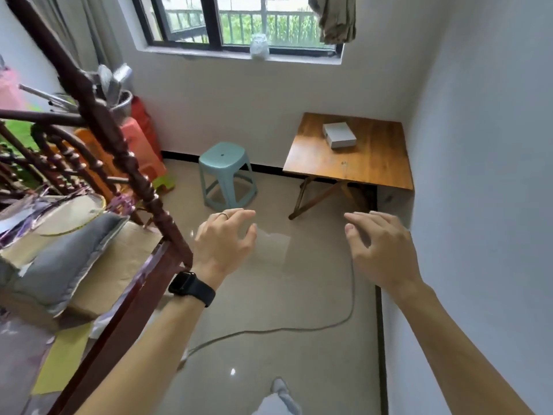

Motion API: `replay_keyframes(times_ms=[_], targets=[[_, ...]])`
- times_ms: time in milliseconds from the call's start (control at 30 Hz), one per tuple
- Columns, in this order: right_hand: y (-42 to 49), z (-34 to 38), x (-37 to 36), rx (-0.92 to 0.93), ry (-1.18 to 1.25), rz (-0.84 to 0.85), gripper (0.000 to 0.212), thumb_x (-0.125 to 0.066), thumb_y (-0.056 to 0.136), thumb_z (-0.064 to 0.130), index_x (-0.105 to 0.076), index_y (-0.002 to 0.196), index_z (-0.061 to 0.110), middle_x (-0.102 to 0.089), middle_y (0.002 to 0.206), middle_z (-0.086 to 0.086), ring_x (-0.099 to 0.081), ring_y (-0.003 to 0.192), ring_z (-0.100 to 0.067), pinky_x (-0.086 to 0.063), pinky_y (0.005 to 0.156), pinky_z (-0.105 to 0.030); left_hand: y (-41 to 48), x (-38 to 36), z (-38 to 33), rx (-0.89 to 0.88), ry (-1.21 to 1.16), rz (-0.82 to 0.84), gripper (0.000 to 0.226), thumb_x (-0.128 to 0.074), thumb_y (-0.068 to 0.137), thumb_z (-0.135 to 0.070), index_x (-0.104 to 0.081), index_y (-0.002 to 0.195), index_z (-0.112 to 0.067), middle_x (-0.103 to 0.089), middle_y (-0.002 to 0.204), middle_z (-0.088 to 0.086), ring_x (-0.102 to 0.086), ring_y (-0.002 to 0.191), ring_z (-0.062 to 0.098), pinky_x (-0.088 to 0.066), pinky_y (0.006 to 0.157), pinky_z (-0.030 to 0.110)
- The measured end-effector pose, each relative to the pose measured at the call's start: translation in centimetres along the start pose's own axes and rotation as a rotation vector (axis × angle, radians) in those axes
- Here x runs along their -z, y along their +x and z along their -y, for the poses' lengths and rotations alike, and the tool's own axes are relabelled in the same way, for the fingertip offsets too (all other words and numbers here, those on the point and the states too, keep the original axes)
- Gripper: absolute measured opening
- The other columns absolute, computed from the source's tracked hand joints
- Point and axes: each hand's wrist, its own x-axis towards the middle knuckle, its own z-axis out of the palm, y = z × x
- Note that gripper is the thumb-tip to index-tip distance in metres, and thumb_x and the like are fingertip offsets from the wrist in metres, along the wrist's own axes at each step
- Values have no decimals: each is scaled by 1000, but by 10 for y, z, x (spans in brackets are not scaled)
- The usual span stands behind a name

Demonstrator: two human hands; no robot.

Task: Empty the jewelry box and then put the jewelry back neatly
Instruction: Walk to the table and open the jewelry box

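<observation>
From the head view, the jewelry box (pixel 339 135) sat closed near the back edge of the wooden table (pixel 374 163), well apart from both hands. The left hand (pixel 223 241) and right hand (pixel 378 245) hung loose-fingered and empty. Nothing was begun, apparently; next called for approaching and lifting the lid.

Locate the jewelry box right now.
Head view, upper right: the closed white jewelry box sits on the wooden table in the corner, right of the teal stool, beyond both hands.
</observation>
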Motion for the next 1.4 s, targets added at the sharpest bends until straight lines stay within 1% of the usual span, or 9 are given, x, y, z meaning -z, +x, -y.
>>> replay_keyframes(times_ms=[133,367,467,633,833,933,1067,1167,1400], targets=[[89,-17,-22,-9,0,-25,28,-58,98,32,-71,122,27,-70,121,10,-53,125,-18,-46,103,-45,95,-28,5,14,3,16,32,-65,91,-38,-69,122,-33,-68,125,-7,-58,120,22,-44,102,42],[223,-47,-86,-16,-2,12,28,-57,98,34,-70,123,30,-69,123,12,-50,127,-16,-41,106,-41,233,-88,19,21,9,46,32,-62,92,-40,-67,123,-34,-67,126,-9,-56,121,20,-44,104,43],[288,-57,-127,15,17,51,28,-58,98,33,-70,123,27,-69,123,10,-50,128,-18,-40,106,-42,290,-116,28,29,33,53,32,-62,92,-39,-68,123,-33,-67,127,-8,-56,121,19,-44,104,43],[413,-61,-183,120,56,143,30,-58,98,33,-69,124,25,-69,125,5,-50,128,-18,-43,104,-47,383,-148,46,119,92,28,33,-61,92,-39,-67,124,-34,-67,127,-7,-56,122,19,-43,105,42],[536,-49,-235,234,55,147,28,-60,97,34,-71,121,25,-71,121,6,-52,124,-18,-46,101,-46,479,-169,73,178,196,11,33,-63,91,-39,-69,123,-31,-68,125,-4,-57,122,20,-38,108,42],[586,-45,-268,241,42,162,28,-59,96,34,-70,121,27,-71,120,8,-52,124,-18,-46,100,-46,530,-185,95,182,203,34,33,-63,91,-39,-69,123,-32,-68,126,-5,-57,122,20,-37,107,41],[645,-43,-313,212,17,156,27,-59,96,34,-70,121,29,-71,118,10,-52,125,-18,-45,101,-45,607,-214,129,131,219,88,33,-62,92,-40,-69,123,-32,-65,130,-6,-55,125,19,-34,108,40],[688,-42,-344,166,-33,132,27,-60,96,32,-71,120,27,-71,119,9,-53,125,-19,-44,102,-43,669,-236,154,46,231,151,36,-58,94,-41,-66,128,-33,-62,134,-8,-52,127,17,-30,110,38],[763,-40,-379,-69,-82,84,28,-58,98,34,-69,124,27,-68,125,7,-50,128,-18,-46,102,-47,817,-278,177,-207,199,295,35,-53,95,-42,-65,128,-35,-61,135,-9,-51,128,16,-30,110,38]])
